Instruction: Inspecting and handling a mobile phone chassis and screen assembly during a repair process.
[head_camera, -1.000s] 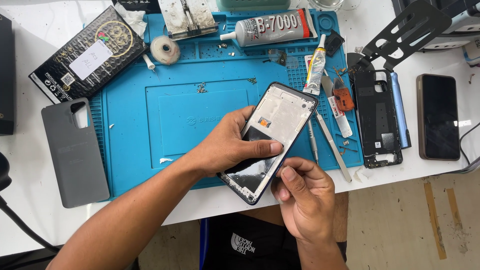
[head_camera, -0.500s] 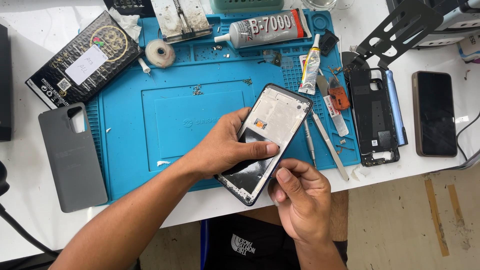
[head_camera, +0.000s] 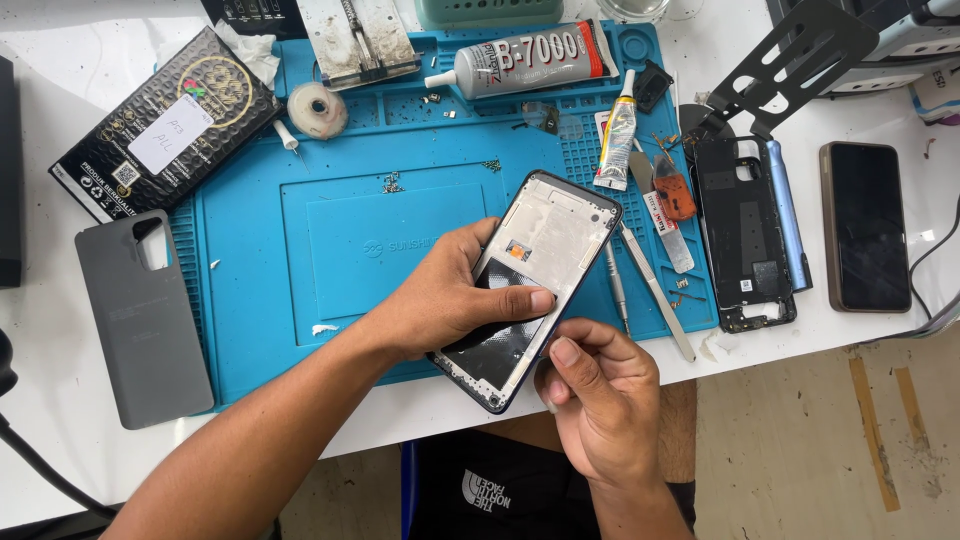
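Fingers (head_camera: 520, 300) of the left hand (head_camera: 440, 300) clasp an opened phone frame (head_camera: 535, 275) above the blue repair mat (head_camera: 330, 240), covering its dark lower half. At five o'clock the right hand (head_camera: 600, 395) curls its fingers at the frame's lower edge; whether they pinch anything is hidden. At two o'clock, tweezers (head_camera: 655, 290) lie partly behind the frame. The tabletop (head_camera: 60, 420) is cut off at nine o'clock.

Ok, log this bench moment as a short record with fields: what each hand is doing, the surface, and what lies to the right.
left hand: grips the phone frame, thumb across it
right hand: thumb at the frame's lower edge
surface: blue work mat on a white table
right of frame: metal pry tool, black back cover, dark phone
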